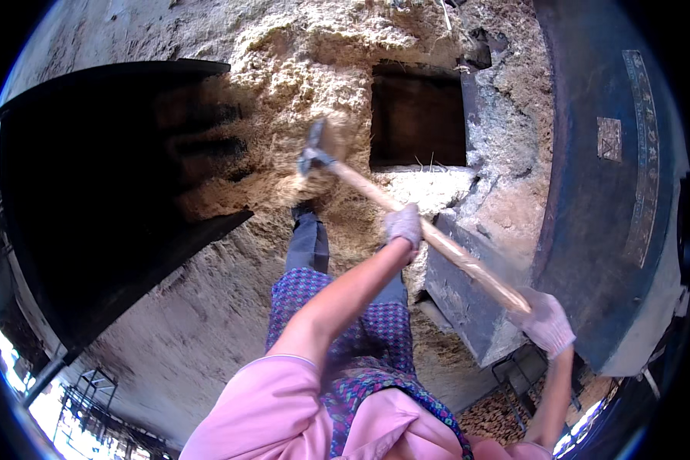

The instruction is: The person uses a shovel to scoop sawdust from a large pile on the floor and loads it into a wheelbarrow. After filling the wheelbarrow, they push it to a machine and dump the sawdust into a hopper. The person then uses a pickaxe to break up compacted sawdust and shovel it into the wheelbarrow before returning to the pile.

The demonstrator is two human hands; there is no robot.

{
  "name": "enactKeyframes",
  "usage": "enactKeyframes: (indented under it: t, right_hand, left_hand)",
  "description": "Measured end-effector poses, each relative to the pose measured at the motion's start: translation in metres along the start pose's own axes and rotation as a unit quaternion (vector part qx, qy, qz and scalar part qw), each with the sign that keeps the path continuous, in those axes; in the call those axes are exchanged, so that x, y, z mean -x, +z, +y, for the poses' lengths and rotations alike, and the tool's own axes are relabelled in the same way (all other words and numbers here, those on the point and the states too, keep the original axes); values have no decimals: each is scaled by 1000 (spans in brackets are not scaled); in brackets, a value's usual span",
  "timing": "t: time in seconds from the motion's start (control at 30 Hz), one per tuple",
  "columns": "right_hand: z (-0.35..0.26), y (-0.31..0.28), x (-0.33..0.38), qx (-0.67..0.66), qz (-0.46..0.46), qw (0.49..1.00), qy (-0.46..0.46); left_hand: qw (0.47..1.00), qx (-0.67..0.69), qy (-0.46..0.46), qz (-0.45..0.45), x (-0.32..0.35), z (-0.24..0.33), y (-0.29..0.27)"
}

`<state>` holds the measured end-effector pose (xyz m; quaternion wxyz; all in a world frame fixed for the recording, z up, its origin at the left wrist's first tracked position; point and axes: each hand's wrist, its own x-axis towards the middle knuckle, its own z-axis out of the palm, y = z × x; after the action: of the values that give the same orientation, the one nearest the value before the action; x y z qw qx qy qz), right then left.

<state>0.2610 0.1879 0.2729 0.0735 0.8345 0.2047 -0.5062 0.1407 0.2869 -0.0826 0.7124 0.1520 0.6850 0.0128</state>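
Observation:
Both my hands wear pale gloves and grip the long wooden handle of a hoe. My left hand [404, 228] is wrapped round the middle of the handle, and my right hand [544, 316] closes round its end at the right. The hoe [468, 261] slants up to the left. Its metal head, slightly blurred, is over a yellowish-brown, crumbly, sawdust-like material [284, 84]; whether it touches cannot be told. To the right of the head is a square dark opening [418, 119] with pale material along its edges.
A big black scoop-like bin [77, 192] stands at the left. Dark blue metal machinery [590, 199] rises at the right, with a grey metal plate [468, 287] beside it. My foot is in the loose material. Brownish lumps [487, 418] lie at lower right near a metal frame.

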Motion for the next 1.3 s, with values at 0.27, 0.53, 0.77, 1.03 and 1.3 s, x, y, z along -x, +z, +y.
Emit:
enactKeyframes:
  t: [0.27, 0.53, 0.77, 1.03, 1.3]
  right_hand:
    - [-66, -18, 96, 85, 109, 990, 41]
    - [-19, 5, 2, -74, 10, 997, 25]
    - [-6, 134, -128, -177, -26, 980, -91]
    - [41, 95, -3, -199, -35, 974, 105]
    - [46, 83, 38, -344, -37, 930, 122]
  left_hand:
    - [978, 35, -48, -200, 74, 31, 42]
    - [992, -20, 117, -46, 13, 85, -31]
    - [979, -140, 114, 91, -79, 137, -85]
    - [953, -237, 172, -78, -40, 6, -4]
    - [955, -259, 122, -81, 18, 25, 23]
